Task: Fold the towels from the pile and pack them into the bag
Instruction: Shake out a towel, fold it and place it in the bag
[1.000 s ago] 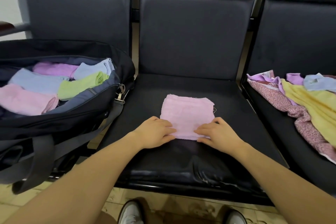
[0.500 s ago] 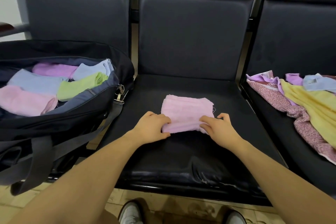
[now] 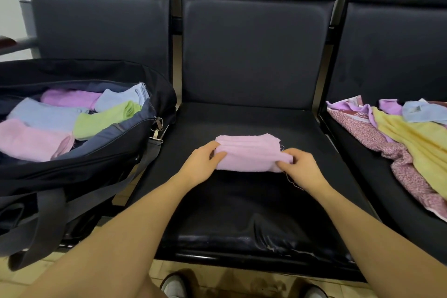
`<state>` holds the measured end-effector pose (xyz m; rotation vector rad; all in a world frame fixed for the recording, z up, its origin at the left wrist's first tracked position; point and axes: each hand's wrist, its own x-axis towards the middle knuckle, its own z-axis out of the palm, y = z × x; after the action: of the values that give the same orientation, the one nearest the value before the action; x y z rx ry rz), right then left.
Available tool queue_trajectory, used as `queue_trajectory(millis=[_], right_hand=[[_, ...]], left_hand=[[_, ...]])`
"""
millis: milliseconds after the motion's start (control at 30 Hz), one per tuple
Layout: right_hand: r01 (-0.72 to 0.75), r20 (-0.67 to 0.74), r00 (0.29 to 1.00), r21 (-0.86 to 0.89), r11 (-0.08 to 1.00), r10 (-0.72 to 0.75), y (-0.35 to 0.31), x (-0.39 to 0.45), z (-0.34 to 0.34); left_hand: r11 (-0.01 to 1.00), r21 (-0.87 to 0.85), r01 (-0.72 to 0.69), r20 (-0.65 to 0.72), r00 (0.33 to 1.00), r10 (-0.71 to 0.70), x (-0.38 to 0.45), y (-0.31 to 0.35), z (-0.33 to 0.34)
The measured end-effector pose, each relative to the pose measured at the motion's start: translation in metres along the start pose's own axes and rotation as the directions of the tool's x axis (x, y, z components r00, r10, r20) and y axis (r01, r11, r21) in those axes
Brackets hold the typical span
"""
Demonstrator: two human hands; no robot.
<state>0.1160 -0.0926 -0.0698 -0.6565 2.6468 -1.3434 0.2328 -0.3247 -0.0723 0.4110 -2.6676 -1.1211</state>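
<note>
Pink towel (image 3: pixel 249 155), folded, on the middle seat (image 3: pixel 254 201), long axis left–right. Left hand (image 3: pixel 200 164) and right hand (image 3: pixel 300 167) pinch its opposite ends. The bag (image 3: pixel 101 162) lies leftward, nearer the left hand.

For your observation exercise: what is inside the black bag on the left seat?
The black bag holds folded towels: two pink or purple ones, two blue and a green one. Anything beneath them is hidden.
</note>
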Motion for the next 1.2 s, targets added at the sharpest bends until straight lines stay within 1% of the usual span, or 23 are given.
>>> queue_trajectory(millis=[33,67,133,167,233,267,333,367,400,467,567,633,700,767,833,967,1033,1100,1133,1200], right_hand=[[-0.029,-0.060,0.998,0.080,0.996,0.034,-0.001,0.004,0.002],[-0.047,-0.101,0.993,0.113,0.992,0.059,-0.002,0.009,0.005],[-0.068,-0.150,0.985,0.114,0.991,0.085,-0.005,0.024,0.015],[-0.074,-0.175,0.981,0.088,0.993,0.089,-0.007,0.031,0.021],[-0.093,-0.229,0.970,-0.022,0.995,0.086,-0.010,0.048,0.032],[-0.122,-0.261,0.961,-0.129,0.984,0.085,-0.010,0.055,0.038],[-0.207,-0.317,0.944,-0.351,0.913,0.092,-0.009,0.064,0.046],[-0.244,-0.322,0.941,-0.426,0.871,0.105,-0.007,0.067,0.049],[-0.260,-0.310,0.944,-0.491,0.831,0.112,-0.005,0.068,0.051],[-0.236,-0.257,0.962,-0.600,0.765,0.095,-0.001,0.072,0.054],[-0.200,-0.199,0.976,-0.653,0.731,0.089,0.001,0.072,0.054],[-0.211,-0.177,0.976,-0.636,0.742,0.126,0.000,0.069,0.055],[-0.220,-0.170,0.975,-0.597,0.772,0.146,-0.002,0.064,0.055],[-0.190,-0.169,0.979,-0.591,0.784,0.110,-0.005,0.057,0.056],[-0.173,-0.181,0.980,-0.576,0.799,0.082,-0.009,0.049,0.057],[-0.185,-0.214,0.971,-0.410,0.893,0.104,-0.029,0.031,0.059],[-0.170,-0.237,0.968,-0.362,0.917,0.086,-0.045,0.021,0.059],[-0.118,-0.266,0.964,-0.346,0.931,0.023,-0.063,0.012,0.060],[-0.082,-0.277,0.961,-0.316,0.945,-0.009,-0.074,0.008,0.061],[-0.007,-0.284,0.957,-0.217,0.976,-0.056,-0.099,0.002,0.064]], left_hand=[[0.999,0.002,0.035,-0.038,0.999,-0.035,0.005,0.003,0.003],[0.997,0.016,0.078,-0.088,0.993,-0.076,0.011,0.007,0.005],[0.982,0.081,0.171,-0.196,0.969,-0.152,0.025,0.014,0.012],[0.967,0.126,0.220,-0.247,0.951,-0.185,0.032,0.017,0.017],[0.922,0.226,0.313,-0.315,0.920,-0.236,0.045,0.018,0.027],[0.894,0.280,0.349,-0.331,0.910,-0.251,0.051,0.016,0.033],[0.832,0.370,0.413,-0.371,0.887,-0.275,0.061,0.008,0.043],[0.807,0.399,0.435,-0.395,0.876,-0.277,0.065,0.006,0.046],[0.788,0.426,0.445,-0.404,0.873,-0.274,0.068,0.004,0.048],[0.766,0.477,0.430,-0.386,0.886,-0.257,0.073,0.004,0.052],[0.748,0.533,0.396,-0.383,0.901,-0.204,0.068,0.006,0.057],[0.726,0.578,0.373,-0.415,0.900,-0.133,0.064,0.005,0.060],[0.717,0.602,0.352,-0.382,0.915,-0.128,0.062,0.004,0.059],[0.749,0.567,0.342,-0.353,0.923,-0.153,0.060,0.003,0.054],[0.776,0.544,0.321,-0.342,0.928,-0.144,0.055,0.006,0.047],[0.787,0.542,0.295,-0.381,0.921,-0.082,0.041,0.017,0.028],[0.790,0.543,0.284,-0.411,0.911,-0.045,0.033,0.021,0.012],[0.783,0.560,0.273,-0.445,0.895,0.006,0.023,0.023,-0.007],[0.786,0.562,0.257,-0.473,0.880,0.051,0.017,0.026,-0.019],[0.773,0.584,0.249,-0.547,0.824,0.148,0.008,0.020,-0.041]])
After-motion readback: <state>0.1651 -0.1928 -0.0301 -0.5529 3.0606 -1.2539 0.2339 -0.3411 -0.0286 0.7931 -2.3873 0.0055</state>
